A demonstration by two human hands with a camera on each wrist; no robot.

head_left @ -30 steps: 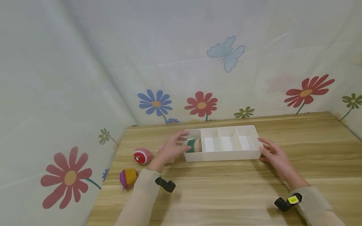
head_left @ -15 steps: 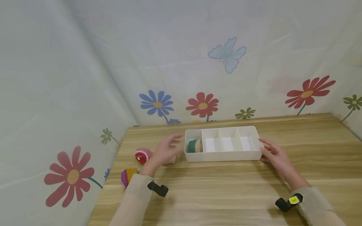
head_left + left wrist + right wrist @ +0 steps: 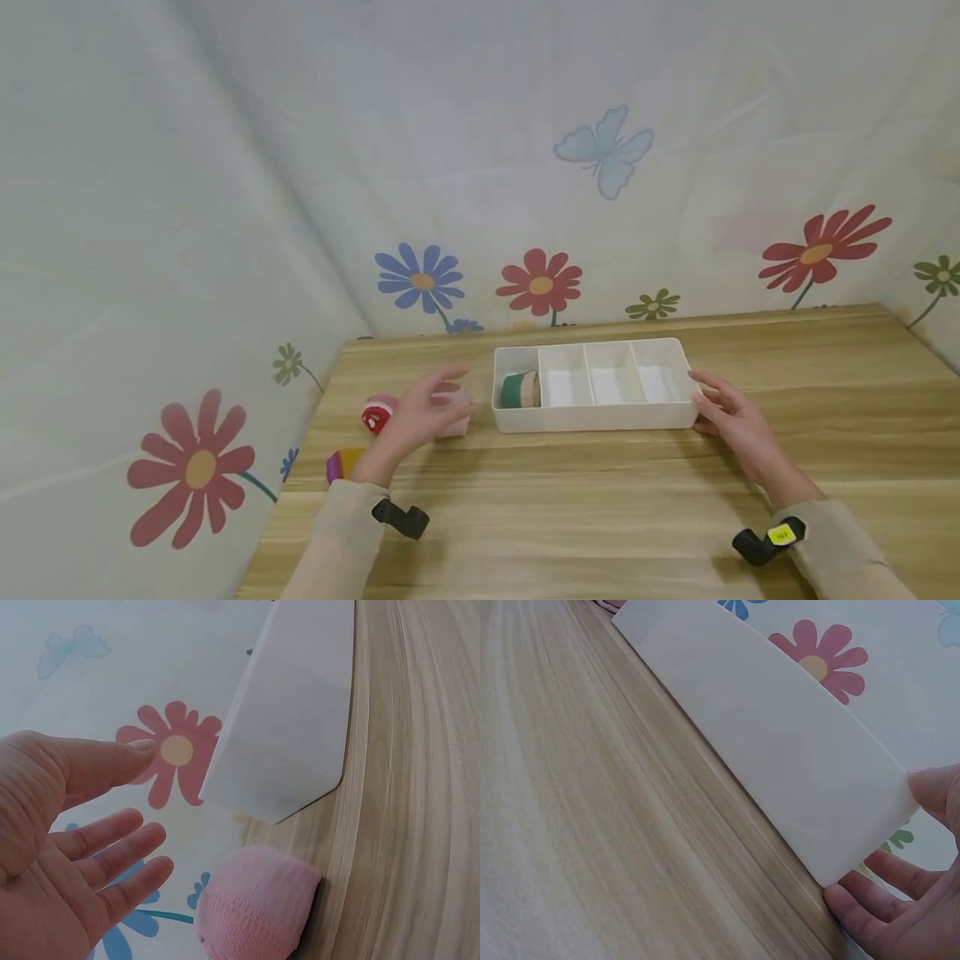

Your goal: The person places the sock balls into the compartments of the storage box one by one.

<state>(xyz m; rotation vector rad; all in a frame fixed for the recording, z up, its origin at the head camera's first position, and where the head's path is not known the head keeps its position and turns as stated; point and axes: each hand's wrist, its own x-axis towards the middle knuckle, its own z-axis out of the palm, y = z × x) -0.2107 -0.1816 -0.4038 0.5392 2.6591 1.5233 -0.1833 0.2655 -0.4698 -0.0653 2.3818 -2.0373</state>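
Note:
My left hand (image 3: 414, 423) hovers just left of the white divided box (image 3: 600, 419), its fingers spread and empty. Under and beside those fingers sits a rolled pink sock (image 3: 259, 907), partly hidden by the hand in the head view. The left wrist view shows its knitted surface standing close to the box end. A green and beige roll (image 3: 519, 390) lies in the leftmost compartment; the other compartments hold nothing. At the box's right end, my right hand (image 3: 738, 421) rests its thumb by the rim and its fingertips against the end wall, low down in the right wrist view.
Left of my left hand lie a red and pink roll (image 3: 377, 414) and a purple and orange one (image 3: 342, 463), the latter partly behind the wrist. The wooden table (image 3: 570, 517) meets a flower-printed cloth (image 3: 465, 167) at the back and left.
My left hand has moved left from above the leftmost compartment to the pink sock, leaving the green roll in place. The right hand stays at the box end.

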